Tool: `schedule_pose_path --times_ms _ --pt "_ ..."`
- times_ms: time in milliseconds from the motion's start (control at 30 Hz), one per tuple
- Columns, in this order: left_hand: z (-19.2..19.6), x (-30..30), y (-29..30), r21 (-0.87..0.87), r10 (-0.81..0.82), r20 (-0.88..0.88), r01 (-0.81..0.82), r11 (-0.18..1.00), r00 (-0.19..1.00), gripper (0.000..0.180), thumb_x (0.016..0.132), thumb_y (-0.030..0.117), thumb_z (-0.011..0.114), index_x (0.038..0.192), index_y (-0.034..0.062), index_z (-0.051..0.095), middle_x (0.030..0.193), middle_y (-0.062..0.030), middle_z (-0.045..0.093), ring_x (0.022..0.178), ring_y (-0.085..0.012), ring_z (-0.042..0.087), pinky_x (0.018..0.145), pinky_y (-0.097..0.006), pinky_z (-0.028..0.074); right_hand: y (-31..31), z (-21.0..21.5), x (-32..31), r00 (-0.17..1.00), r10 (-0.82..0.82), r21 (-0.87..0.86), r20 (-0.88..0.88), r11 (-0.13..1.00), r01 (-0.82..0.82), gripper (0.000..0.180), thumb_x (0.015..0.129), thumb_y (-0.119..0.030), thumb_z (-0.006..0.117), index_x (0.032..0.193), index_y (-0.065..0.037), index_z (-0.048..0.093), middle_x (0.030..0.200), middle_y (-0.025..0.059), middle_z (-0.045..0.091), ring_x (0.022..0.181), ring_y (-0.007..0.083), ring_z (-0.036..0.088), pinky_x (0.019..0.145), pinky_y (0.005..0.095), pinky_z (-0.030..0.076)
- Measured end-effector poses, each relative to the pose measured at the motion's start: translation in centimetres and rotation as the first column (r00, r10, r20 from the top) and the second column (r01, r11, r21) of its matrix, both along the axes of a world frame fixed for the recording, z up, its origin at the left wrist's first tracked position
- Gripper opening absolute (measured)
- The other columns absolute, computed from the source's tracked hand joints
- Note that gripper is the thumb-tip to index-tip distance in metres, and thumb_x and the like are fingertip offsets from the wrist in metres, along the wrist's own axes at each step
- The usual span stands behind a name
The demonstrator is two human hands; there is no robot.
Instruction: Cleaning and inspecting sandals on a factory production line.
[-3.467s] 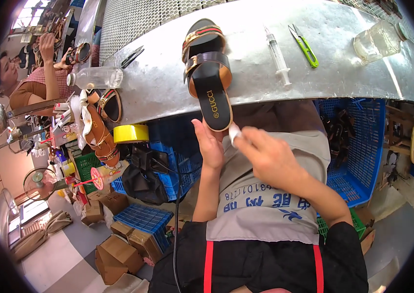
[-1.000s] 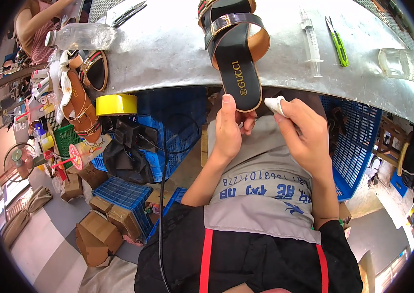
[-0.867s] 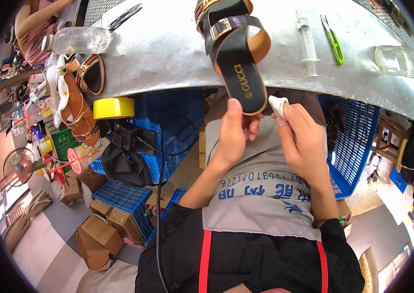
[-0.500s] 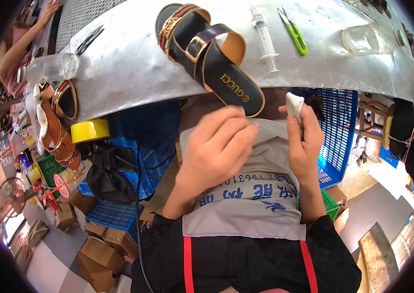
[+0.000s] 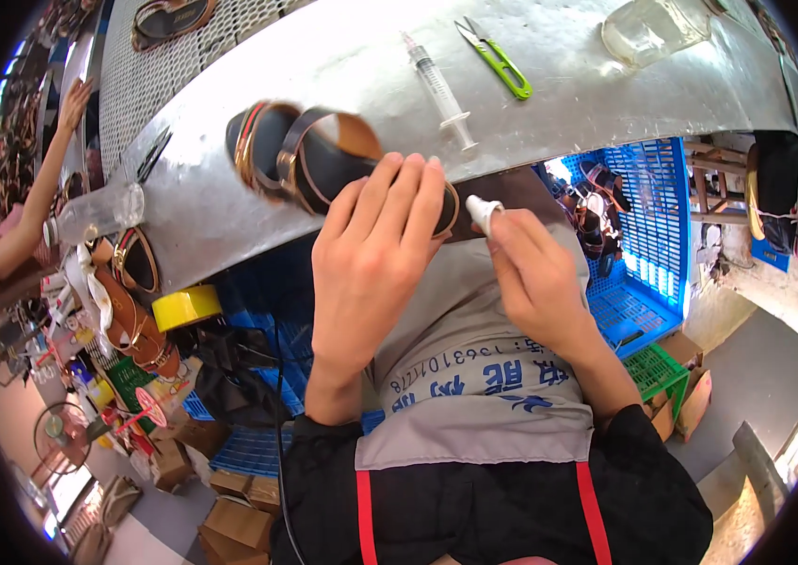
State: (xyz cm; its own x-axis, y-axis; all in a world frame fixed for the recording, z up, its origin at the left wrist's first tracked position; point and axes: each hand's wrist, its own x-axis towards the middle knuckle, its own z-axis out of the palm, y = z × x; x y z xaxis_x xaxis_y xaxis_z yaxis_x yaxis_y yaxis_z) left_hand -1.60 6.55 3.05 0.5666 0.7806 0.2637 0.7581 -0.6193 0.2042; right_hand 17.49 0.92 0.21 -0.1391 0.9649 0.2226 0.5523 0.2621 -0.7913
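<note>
A black slide sandal (image 5: 309, 155), with striped and buckled straps and a tan lining, lies slanted over the near edge of the metal table, its far end blurred. My left hand (image 5: 370, 245) grips its near end from above, fingers laid along the sole; the thumb is hidden. Just right of that end, my right hand (image 5: 535, 273) pinches a small white wad of cloth (image 5: 483, 212), close to the sandal's edge. Beyond my hands on the table (image 5: 549, 122) are a clear plastic syringe (image 5: 438, 89) and green-handled snips (image 5: 498, 61).
A clear jar (image 5: 653, 33) lies at the back right, a clear bottle (image 5: 102, 212) and dark tweezers (image 5: 154, 155) at left. Yellow tape (image 5: 187, 308) hangs by the left edge. A blue crate (image 5: 648, 226) holds sandals at right. Another person's arm (image 5: 32, 198) shows far left.
My left hand has come onto the sandal's near end, and the sandal has shifted left and toward me. My right hand has moved left with the cloth, close to the sandal. The view has turned slightly.
</note>
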Motion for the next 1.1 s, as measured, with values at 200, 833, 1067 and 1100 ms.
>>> schedule_pose_path --times_ms 200,833,1067,1100 --pt "-0.7 1.0 0.2 0.037 0.119 0.042 -0.121 0.992 0.992 0.078 0.07 0.029 0.082 0.137 0.0011 0.053 0.112 -0.0064 0.063 0.107 -0.0226 0.059 0.088 -0.038 0.044 0.2 0.4 -1.0 0.996 -0.035 0.04 0.083 0.999 0.032 0.04 0.078 0.007 0.06 0.117 0.002 0.062 0.102 0.0136 0.064 0.08 0.0312 0.067 0.063 0.0368 0.055" --pt "-0.4 -1.5 0.5 -0.195 0.106 0.297 -0.048 0.98 0.949 0.093 0.06 0.015 0.085 0.143 -0.0017 0.046 0.111 -0.0111 0.065 0.106 -0.0278 0.06 0.088 -0.039 0.047 1.7 3.7 -1.8 0.876 0.121 -0.097 0.467 0.992 -0.085 0.052 0.07 0.007 0.062 0.121 -0.001 0.062 0.1 0.0092 0.06 0.08 0.0241 0.065 0.062 0.0335 0.053" --pt "-0.3 -2.5 0.9 -0.204 0.0 0.255 0.054 0.977 0.967 0.099 0.058 0.015 0.086 0.146 0.0018 0.044 0.108 -0.0099 0.064 0.1 -0.0276 0.059 0.085 -0.039 0.046 3.0 3.9 -2.4 0.912 0.108 -0.126 0.395 0.99 -0.063 0.053 0.069 0.009 0.059 0.12 -0.004 0.064 0.099 0.0083 0.059 0.075 0.0276 0.065 0.061 0.0356 0.053" --pt "-0.5 -2.3 0.8 -0.224 0.046 0.284 0.02 0.974 0.958 0.101 0.055 0.013 0.088 0.146 0.004 0.045 0.111 -0.0088 0.066 0.1 -0.0279 0.059 0.086 -0.038 0.046 3.5 3.4 -2.4 0.91 0.116 -0.079 0.398 0.993 -0.091 0.05 0.07 0.004 0.062 0.119 -0.005 0.063 0.096 0.0067 0.057 0.076 0.0239 0.064 0.059 0.0346 0.052"
